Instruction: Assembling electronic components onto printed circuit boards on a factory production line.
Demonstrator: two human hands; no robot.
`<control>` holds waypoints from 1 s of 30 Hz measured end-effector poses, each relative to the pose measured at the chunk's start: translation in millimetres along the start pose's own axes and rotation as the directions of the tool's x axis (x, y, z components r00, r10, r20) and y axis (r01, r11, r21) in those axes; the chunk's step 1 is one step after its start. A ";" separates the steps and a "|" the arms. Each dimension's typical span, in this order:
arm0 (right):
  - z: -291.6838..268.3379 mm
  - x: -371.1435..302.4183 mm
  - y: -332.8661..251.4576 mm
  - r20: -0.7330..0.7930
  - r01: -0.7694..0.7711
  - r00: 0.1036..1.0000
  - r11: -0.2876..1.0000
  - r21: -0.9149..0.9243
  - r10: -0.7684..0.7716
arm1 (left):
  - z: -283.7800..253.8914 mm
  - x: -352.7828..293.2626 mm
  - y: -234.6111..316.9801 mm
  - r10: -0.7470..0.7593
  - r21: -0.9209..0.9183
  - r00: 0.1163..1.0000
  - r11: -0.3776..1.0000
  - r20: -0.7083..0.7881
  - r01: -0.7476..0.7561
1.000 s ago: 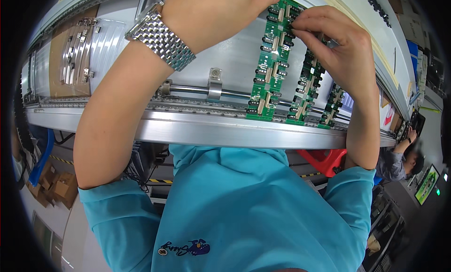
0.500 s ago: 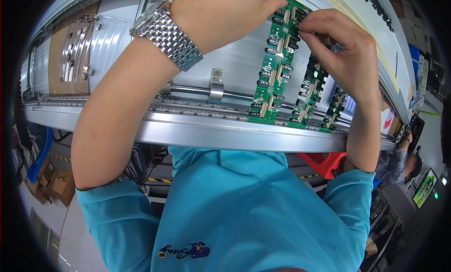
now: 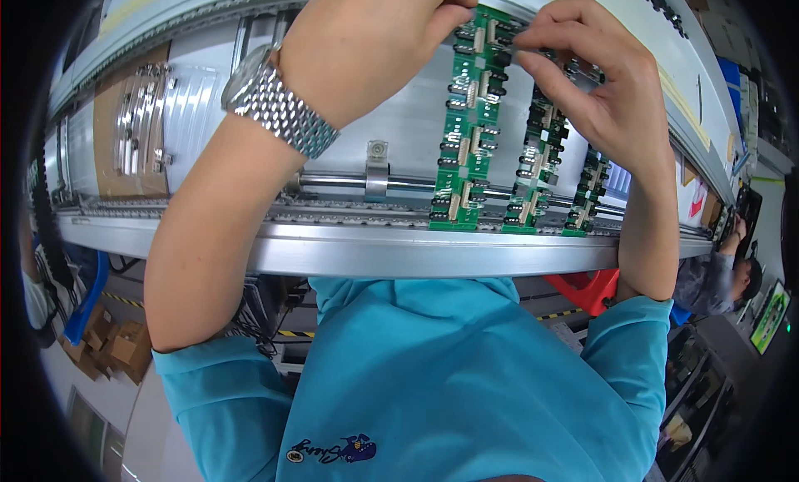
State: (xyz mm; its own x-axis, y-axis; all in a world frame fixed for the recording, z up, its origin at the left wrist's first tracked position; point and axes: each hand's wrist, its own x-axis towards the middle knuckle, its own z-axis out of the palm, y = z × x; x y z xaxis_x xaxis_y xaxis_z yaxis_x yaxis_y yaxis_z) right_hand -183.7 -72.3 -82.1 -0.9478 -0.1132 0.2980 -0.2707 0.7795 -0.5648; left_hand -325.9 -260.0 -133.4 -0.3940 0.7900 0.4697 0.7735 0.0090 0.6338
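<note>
1. At the far left, a brown cardboard panel with a ribbed metal part lies on a long conveyor line.
2. The conveyor's metal front rail curves across the view, just above a person's turquoise shirt.
3. The left hand, with a steel-link wristwatch on the wrist, reaches over the rail. Its fingers are curled together, pinching the top edge of a long green circuit board.
4. That board lies lengthwise on the conveyor, its near end at the rail, beside a second green board and a third board to its right.
5. The right hand has fingertips closed on a small dark part at the first board's top right corner.
6. At the far right edge, another person leans over a workstation.
</note>
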 end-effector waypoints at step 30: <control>0.8 59.8 42.9 -0.156 -0.005 0.987 0.954 -0.300 -0.044 | -25.0 6.8 24.7 -0.247 0.090 0.969 0.966 0.026 0.244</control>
State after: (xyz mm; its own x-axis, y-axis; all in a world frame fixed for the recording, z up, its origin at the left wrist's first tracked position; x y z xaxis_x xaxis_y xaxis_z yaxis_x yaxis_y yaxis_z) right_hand -252.1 -46.2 -89.1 -0.8971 -0.0502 0.4390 -0.2035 0.9288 -0.3097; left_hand -321.9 -269.7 -99.2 -0.5600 0.7787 0.2828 0.6956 0.2565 0.6710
